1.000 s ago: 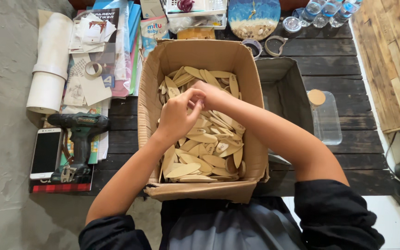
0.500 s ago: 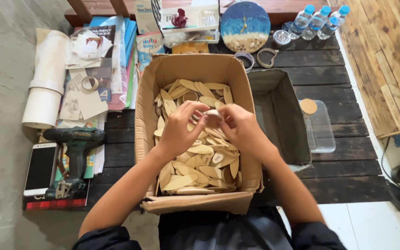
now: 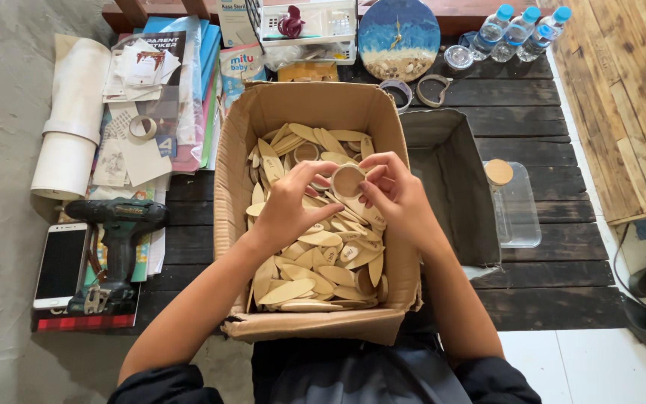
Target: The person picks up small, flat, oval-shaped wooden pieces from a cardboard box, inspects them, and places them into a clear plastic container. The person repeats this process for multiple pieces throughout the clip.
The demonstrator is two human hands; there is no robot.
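Fingers [image 3: 321, 173] of both hands met around a small round wooden disc [image 3: 348, 181] and pinched it by its rim, just above the middle of an open cardboard box [image 3: 237, 217]. The left hand [image 3: 287, 209] closed on the disc from the left side, the right hand [image 3: 396, 193] from the right, and the two hands almost touched each other over it. Below them the box was filled with pale wooden leaf-shaped pieces [image 3: 315, 239], mixed with some more round ones; I could not tell if any finger also touched these pieces.

The box stood on a dark slatted counter [image 3: 532, 120]. Just beside the box, on its right, was an empty grey bin [image 3: 450, 179], and next to that a clear plastic container [image 3: 521, 213]. On the left of the box lay a cordless drill [image 3: 117, 224] and a white phone [image 3: 61, 265], with a white paper roll [image 3: 69, 120] further up. At the far edge were a round blue clock [image 3: 399, 37] and three water bottles [image 3: 521, 31].
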